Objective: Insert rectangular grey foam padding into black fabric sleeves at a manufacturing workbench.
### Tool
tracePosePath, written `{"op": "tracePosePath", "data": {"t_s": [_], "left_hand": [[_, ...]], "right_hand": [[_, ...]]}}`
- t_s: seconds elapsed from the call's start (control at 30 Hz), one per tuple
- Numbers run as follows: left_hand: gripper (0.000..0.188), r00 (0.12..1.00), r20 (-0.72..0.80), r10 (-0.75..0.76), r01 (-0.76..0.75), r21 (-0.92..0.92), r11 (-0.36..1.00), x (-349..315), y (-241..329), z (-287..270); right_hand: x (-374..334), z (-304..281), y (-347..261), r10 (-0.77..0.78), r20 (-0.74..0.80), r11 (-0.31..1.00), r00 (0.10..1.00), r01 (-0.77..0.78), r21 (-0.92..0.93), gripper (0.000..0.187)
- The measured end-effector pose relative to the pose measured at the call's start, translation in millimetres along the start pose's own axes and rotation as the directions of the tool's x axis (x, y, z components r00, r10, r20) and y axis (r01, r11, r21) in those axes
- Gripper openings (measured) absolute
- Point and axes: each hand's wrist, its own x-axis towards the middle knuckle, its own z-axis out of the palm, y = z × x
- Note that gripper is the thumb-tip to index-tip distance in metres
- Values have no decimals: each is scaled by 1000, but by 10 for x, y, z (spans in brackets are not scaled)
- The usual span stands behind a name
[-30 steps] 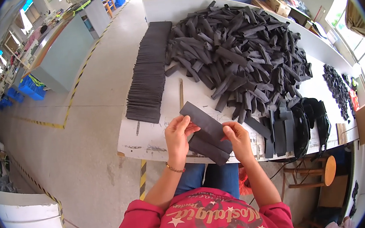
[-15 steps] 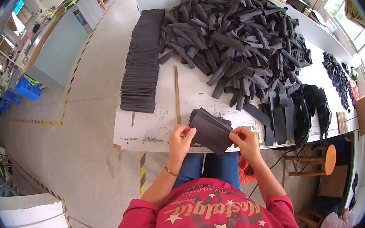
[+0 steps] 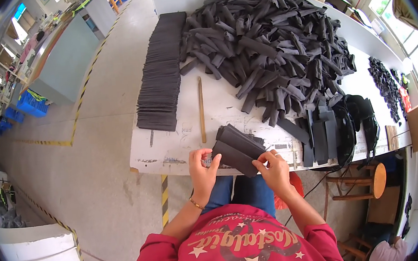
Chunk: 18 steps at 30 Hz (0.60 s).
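Note:
A small stack of black fabric pieces [image 3: 240,140] lies at the near edge of the table, its lower end hanging over the edge. The top piece shows a slanting line along its length, a fold or an overlapping edge; I cannot tell which. My right hand [image 3: 275,170] pinches the right end of this top piece between thumb and fingers. At the left end, my left hand [image 3: 203,174] has its fingers curved and its thumb apart from them. The left thumb tip is at the fabric's edge, and table shows through the gap.
A big heap of rolled black fabric pieces [image 3: 271,49] covers the back of the white table [image 3: 171,152]. To its left stands a long row of flat black pieces [image 3: 160,72]. A wooden stick [image 3: 201,108] lies between. At right are black strips [image 3: 324,134] and a wooden stool [image 3: 379,181].
My left hand has shifted left and its thumb has parted from the fingers. My right hand has moved a little left and down along the fabric. The top piece now shows a lengthwise line.

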Motion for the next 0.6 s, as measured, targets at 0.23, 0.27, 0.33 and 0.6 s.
{"op": "tracePosePath", "data": {"t_s": [0.23, 0.27, 0.33, 0.6], "left_hand": [[23, 992, 32, 120, -118, -37, 992, 149, 196, 28], [22, 993, 33, 111, -109, -70, 992, 188, 224, 42], [19, 993, 21, 115, -112, -132, 985, 266, 299, 97], [13, 976, 159, 146, -100, -269, 958, 463, 726, 310]], "right_hand": [[601, -253, 188, -21, -325, 996, 946, 46, 71, 10], [749, -298, 212, -45, -378, 995, 925, 76, 68, 9], [1053, -368, 222, -146, -461, 989, 876, 147, -35, 9], [2221, -406, 399, -422, -434, 841, 796, 166, -515, 21]]}}
